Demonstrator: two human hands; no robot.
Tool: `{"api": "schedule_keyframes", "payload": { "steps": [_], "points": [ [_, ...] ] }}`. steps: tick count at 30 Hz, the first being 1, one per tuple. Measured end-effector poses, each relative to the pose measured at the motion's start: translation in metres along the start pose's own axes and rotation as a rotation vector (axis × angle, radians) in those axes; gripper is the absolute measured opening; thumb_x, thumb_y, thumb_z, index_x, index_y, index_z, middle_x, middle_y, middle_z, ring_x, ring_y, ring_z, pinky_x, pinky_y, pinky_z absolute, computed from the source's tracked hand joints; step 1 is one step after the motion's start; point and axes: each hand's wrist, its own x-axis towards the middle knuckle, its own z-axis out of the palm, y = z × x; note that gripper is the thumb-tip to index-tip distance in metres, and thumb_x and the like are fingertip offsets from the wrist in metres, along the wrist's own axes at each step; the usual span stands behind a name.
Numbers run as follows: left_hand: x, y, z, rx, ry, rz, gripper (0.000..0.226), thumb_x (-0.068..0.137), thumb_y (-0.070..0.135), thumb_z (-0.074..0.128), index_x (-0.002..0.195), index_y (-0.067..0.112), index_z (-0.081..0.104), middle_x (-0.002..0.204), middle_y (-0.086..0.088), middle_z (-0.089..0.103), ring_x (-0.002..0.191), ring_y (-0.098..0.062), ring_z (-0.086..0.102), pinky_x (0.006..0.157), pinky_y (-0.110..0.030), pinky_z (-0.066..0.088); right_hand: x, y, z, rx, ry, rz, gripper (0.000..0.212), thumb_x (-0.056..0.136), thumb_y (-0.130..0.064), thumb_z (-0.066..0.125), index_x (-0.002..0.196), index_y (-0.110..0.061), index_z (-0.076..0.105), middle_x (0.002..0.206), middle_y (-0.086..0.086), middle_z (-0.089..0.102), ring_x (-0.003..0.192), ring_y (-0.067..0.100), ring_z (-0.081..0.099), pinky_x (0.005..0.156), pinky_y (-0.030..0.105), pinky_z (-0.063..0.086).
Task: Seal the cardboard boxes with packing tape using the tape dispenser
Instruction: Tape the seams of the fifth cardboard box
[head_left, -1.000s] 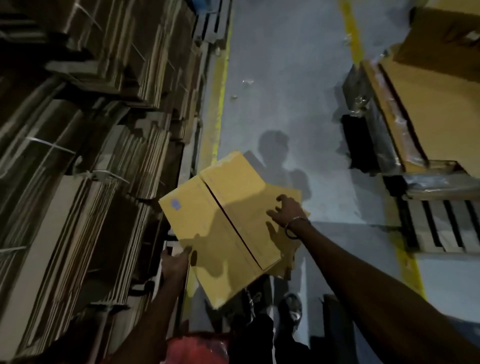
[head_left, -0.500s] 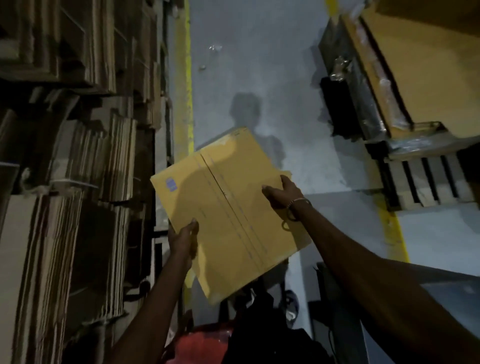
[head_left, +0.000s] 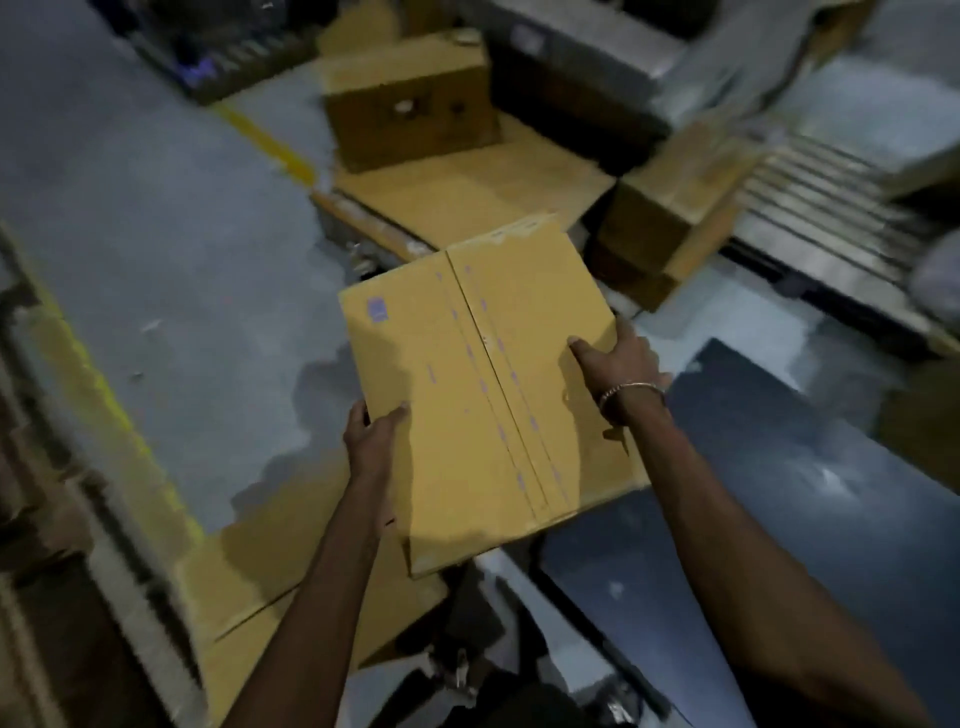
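I hold a flattened yellow-brown cardboard box (head_left: 478, 384) in front of me, its centre seam running from far to near with small blue marks along it. My left hand (head_left: 371, 434) grips its left edge, thumb on top. My right hand (head_left: 615, 361), with a metal bangle on the wrist, grips the right edge, thumb on the top face. No tape dispenser is in view.
A made-up cardboard box (head_left: 410, 109) stands ahead on a cardboard-covered pallet (head_left: 467, 192). Another box (head_left: 670, 208) sits to its right, beside a slatted pallet (head_left: 821, 208). A dark flat surface (head_left: 779, 467) lies at right. Loose cardboard sheets (head_left: 270, 561) lie on the grey floor with yellow lines (head_left: 270, 140).
My view has swung away from the stacked flat cardboard on the left toward the pallets with made-up boxes. Both hands keep hold of the flattened box and carry it along.
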Motion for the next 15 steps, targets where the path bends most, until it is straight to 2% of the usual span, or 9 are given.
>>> {"api": "schedule_keyframes", "payload": {
  "steps": [2,4,8,11,15],
  "points": [
    [-0.024,0.0,0.063,0.012,-0.126,0.044,0.047,0.092,0.015,0.081,0.137,0.016,0.068,0.126,-0.006,0.074,0.11,-0.031,0.071,0.086,-0.046,0.058,0.008,0.06,-0.052,0.027,0.054,0.078,0.087,0.083,-0.077,0.055,0.155,-0.033,0.037,0.146,0.012,0.055,0.134,0.041,0.048,0.11,0.064,0.028],
    [-0.057,-0.005,0.122,0.081,-0.21,0.061,0.041,0.095,0.014,0.078,0.135,0.019,0.069,0.125,-0.003,0.074,0.111,-0.029,0.069,0.086,-0.043,0.054,0.011,0.123,-0.099,0.057,0.099,0.161,0.091,0.082,-0.079,0.056,0.157,-0.031,0.035,0.151,0.01,0.052,0.138,0.04,0.046,0.111,0.066,0.024],
    [-0.137,-0.035,0.224,0.142,-0.374,0.044,0.045,0.093,0.009,0.078,0.135,0.02,0.066,0.122,0.001,0.073,0.11,-0.027,0.069,0.095,-0.047,0.058,-0.011,0.251,-0.179,0.134,0.196,0.332,0.102,0.076,-0.084,0.057,0.159,-0.029,0.034,0.154,0.013,0.05,0.139,0.042,0.047,0.114,0.064,0.032],
    [-0.198,-0.074,0.276,0.207,-0.476,0.072,0.053,0.091,0.006,0.08,0.139,0.019,0.064,0.123,-0.002,0.073,0.111,-0.028,0.07,0.096,-0.047,0.058,-0.043,0.341,-0.219,0.195,0.26,0.442,0.096,0.077,-0.08,0.063,0.153,-0.026,0.042,0.147,0.014,0.057,0.131,0.043,0.054,0.107,0.061,0.044],
    [-0.265,-0.132,0.315,0.311,-0.646,0.059,0.061,0.089,0.017,0.083,0.144,0.031,0.061,0.125,0.006,0.074,0.108,-0.019,0.073,0.089,-0.047,0.061,-0.092,0.442,-0.251,0.316,0.36,0.572,0.087,0.082,-0.07,0.071,0.149,-0.019,0.048,0.143,0.016,0.059,0.129,0.042,0.055,0.104,0.056,0.048]
  ]
}}
